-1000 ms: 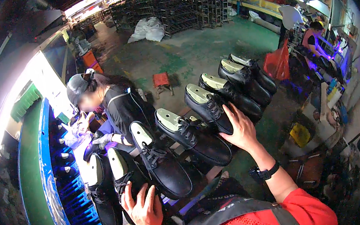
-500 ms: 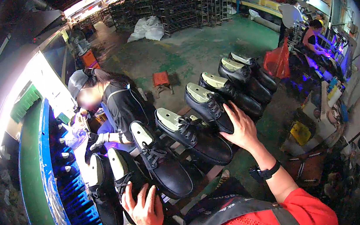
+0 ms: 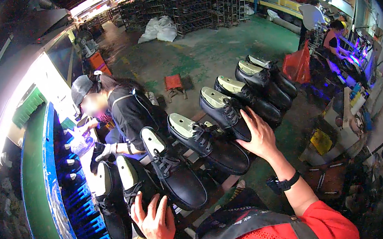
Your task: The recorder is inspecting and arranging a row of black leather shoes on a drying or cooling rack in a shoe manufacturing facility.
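Several black lace-up shoes stand in a slanting row, each with a pale shoe last showing at its opening. My left hand (image 3: 156, 223) lies over the front of one shoe (image 3: 131, 175) at the near left, fingers curled across it and its toe hidden beneath. A larger shoe (image 3: 182, 186) stands just right of that hand. Further right, my right hand (image 3: 259, 135) grips the toe of another shoe (image 3: 223, 111), thumb on the near side and fingers on the far side. Between the hands sits one more shoe (image 3: 211, 148), untouched.
At the left, a co-worker (image 3: 129, 107) in a dark cap bends over a black shoe beside a green conveyor (image 3: 39, 182) with a blue edge and blue pegs. A red stool (image 3: 173, 82) is on the floor beyond. Dark racks (image 3: 190, 14) line the back.
My hands keep their places on the same two shoes. The whole view has shifted slightly. The co-worker's bare hand now shows near the clear plastic at the conveyor.
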The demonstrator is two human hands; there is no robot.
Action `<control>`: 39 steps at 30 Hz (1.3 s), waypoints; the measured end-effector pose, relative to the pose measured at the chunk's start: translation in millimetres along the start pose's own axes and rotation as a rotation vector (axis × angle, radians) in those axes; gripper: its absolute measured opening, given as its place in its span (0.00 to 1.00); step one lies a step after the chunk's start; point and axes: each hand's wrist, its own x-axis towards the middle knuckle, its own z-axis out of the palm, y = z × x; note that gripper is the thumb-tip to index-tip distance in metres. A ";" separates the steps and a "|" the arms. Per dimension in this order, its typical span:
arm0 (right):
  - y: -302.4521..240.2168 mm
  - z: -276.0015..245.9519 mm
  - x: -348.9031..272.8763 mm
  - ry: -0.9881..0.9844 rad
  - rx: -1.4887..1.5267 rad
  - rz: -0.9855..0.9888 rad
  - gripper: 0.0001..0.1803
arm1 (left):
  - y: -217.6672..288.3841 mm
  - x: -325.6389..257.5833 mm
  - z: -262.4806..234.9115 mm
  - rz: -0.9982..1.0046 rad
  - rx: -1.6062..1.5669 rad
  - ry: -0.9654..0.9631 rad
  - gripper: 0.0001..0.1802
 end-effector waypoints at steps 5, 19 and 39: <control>-1.1 -0.5 -0.3 0.015 -0.004 -0.005 0.63 | -0.1 0.0 0.4 -0.003 -0.006 0.003 0.18; 0.8 -0.6 -0.4 0.014 -0.011 -0.023 0.62 | 0.4 0.0 2.4 0.003 -0.001 0.020 0.17; 5.6 0.6 -1.6 -0.025 -0.048 -0.062 0.63 | 1.9 -0.3 -0.2 -0.003 -0.005 -0.010 0.18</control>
